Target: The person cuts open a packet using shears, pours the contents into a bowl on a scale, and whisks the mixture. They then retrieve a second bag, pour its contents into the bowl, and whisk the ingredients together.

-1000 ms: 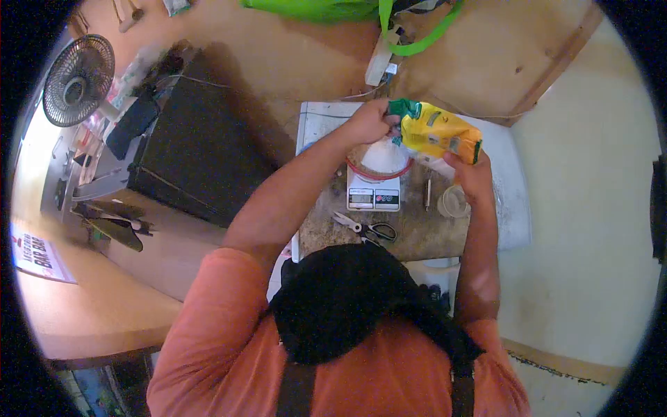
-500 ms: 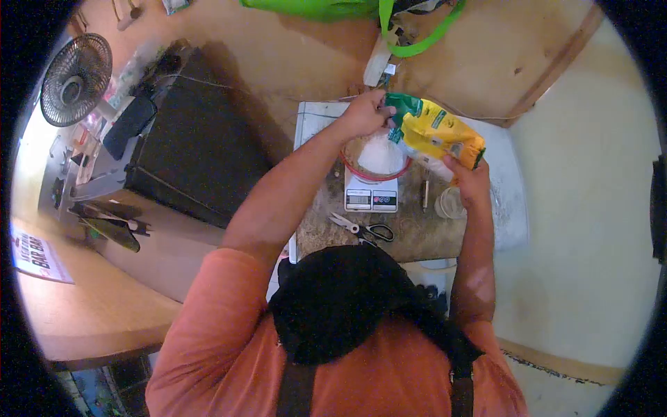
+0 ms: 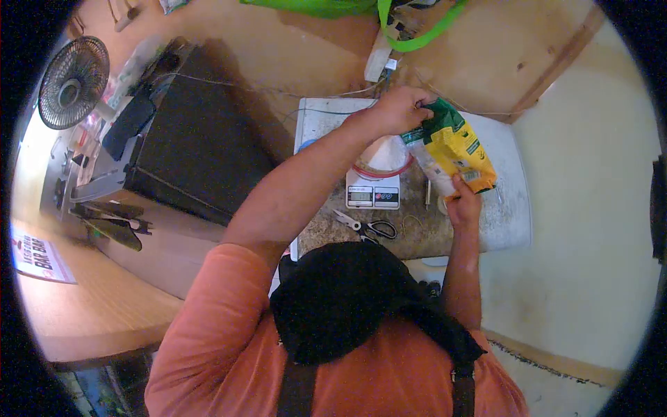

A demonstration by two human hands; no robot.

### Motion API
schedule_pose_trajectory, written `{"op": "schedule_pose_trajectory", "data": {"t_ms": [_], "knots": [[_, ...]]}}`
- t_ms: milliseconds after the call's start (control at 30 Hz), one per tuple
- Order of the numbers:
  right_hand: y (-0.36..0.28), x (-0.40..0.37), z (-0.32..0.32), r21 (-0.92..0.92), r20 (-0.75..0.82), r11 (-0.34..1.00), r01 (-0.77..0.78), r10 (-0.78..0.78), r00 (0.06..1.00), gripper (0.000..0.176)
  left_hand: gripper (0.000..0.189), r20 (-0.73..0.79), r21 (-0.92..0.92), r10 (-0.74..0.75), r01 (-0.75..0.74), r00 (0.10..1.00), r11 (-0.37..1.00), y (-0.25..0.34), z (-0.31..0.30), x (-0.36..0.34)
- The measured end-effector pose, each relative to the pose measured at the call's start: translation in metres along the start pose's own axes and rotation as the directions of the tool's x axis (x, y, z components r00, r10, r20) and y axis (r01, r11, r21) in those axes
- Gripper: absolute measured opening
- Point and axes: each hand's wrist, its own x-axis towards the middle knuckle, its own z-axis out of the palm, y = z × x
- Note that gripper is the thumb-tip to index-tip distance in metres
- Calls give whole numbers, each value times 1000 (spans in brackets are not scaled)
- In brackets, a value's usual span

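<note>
My left hand (image 3: pixel 401 111) pinches the green top edge of a yellow and green plastic bag (image 3: pixel 455 146). Lower down, my right hand (image 3: pixel 464 206) grips the bag's bottom corner. The bag stands tilted, to the right of a red-rimmed bowl (image 3: pixel 383 174) that holds a heap of white powder (image 3: pixel 386 154). Under the bowl is a white digital kitchen scale (image 3: pixel 373 197); I cannot read its display. My left forearm covers part of the bowl. Black-handled kitchen scissors (image 3: pixel 366 226) lie in front of the scale.
All this is on a worn white-edged table (image 3: pixel 511 208). A thin stick-like item (image 3: pixel 427 194) lies right of the scale, and a rubber band (image 3: pixel 412 224) near the scissors. A large dark box-shaped appliance (image 3: pixel 201 139) stands left, with a fan (image 3: pixel 73 83) beyond. A green bag (image 3: pixel 424 38) hangs behind.
Both hands have shifted the bag rightward, away from above the bowl, and its top end has turned more upright. My right hand has dropped lower, now in front of the clear jar.
</note>
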Motion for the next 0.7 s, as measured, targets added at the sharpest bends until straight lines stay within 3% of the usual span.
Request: {"op": "schedule_pose_trajectory", "data": {"t_ms": [233, 400, 500, 567, 633, 700], "knots": [[-1, -6, 2, 59, 25, 997, -58, 56, 998, 55, 21, 6, 28, 40, -41, 999, 999, 4, 2, 1], [-2, -1, -4, 26, 49, 1000, -14, 12, 999, 54, 22, 6, 51, 58, -59, 998, 997, 6, -4, -3], [-10, -1, 1, -63, 43, 997, 50, -47, 998, 56, 20, 96, -54, -67, 72, 993, 996, -7, -10, -6], [-15, 0, 7, -118, 38, 990, 84, -80, 996, 58, 17, 187, 208, -98, 58, 977, 976, -12, -12, -9], [-17, 4, 11, -191, 124, 975, 111, -88, 988, 56, 16, 172, 141, -134, 110, 976, 984, -6, -9, -14], [-16, 5, 12, -192, 106, 976, 104, -85, 991, 55, 15, 156, 76, -175, 164, 972, 983, -4, -10, -16]]}}
